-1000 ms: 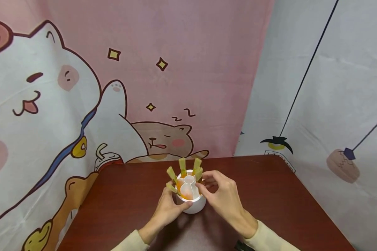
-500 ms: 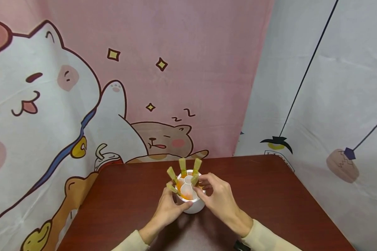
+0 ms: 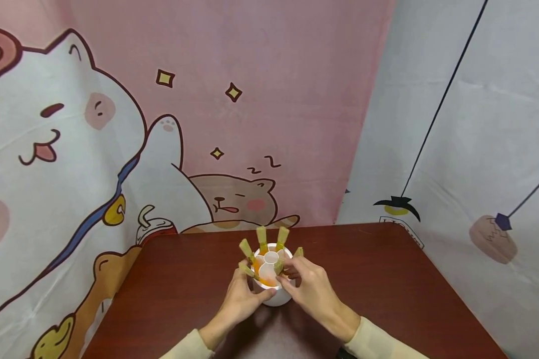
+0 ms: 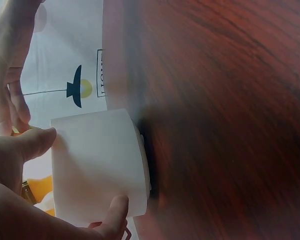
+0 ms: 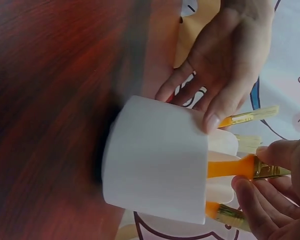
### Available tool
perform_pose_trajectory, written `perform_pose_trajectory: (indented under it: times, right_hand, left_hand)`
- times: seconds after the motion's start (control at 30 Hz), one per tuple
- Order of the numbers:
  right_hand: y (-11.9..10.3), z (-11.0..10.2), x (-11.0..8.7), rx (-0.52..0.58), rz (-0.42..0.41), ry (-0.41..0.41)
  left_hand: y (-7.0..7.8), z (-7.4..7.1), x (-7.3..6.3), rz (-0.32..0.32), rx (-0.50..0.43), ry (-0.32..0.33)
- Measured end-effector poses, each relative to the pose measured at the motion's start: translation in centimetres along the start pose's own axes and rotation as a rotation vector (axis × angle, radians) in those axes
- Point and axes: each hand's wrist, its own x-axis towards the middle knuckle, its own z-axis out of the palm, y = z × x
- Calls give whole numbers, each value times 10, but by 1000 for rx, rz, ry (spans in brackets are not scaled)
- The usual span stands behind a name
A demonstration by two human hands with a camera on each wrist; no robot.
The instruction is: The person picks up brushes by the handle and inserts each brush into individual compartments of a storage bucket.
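Observation:
A white round brush holder [image 3: 276, 297] with several compartments stands on the table. Paintbrushes with orange handles and pale bristles lean outward in it, bristles up, such as the paintbrush [image 3: 262, 237] at its back. My left hand [image 3: 240, 298] grips the holder's left side, thumb at the front rim and fingers round the far side. With thumb and fingertips my right hand [image 3: 313, 289] pinches one paintbrush [image 5: 264, 169] by its metal ferrule. That brush's orange handle reaches down into the holder at the right. A further paintbrush [image 3: 299, 252] sticks out behind my right hand.
The dark red-brown table [image 3: 179, 289] runs back to a pink and white cartoon cloth [image 3: 296, 124] hanging behind it. A small black object [image 3: 345, 353] lies by my right sleeve at the front.
My right hand has shifted slightly left and taken hold of a paintbrush, whose bristles have tipped toward the holder's front. Another brush head now shows behind that hand. The left hand keeps its grip.

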Motion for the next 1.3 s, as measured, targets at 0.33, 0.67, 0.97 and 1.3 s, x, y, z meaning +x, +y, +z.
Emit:
perform_pose_trajectory:
  times: [0.33, 0.67, 0.97, 1.3]
  right_hand:
    - [5, 3, -6, 18, 50, -41]
    - [9, 5, -10, -20, 35, -64]
    - [8, 4, -13, -43, -16, -79]
    - [7, 1, -18, -16, -11, -99]
  left_hand:
    - [-1, 2, 1, -6, -12, 8]
    - [-1, 1, 0, 5, 2, 1]
    - [3, 0, -1, 0, -13, -1]
    - [2, 2, -3, 6, -11, 11]
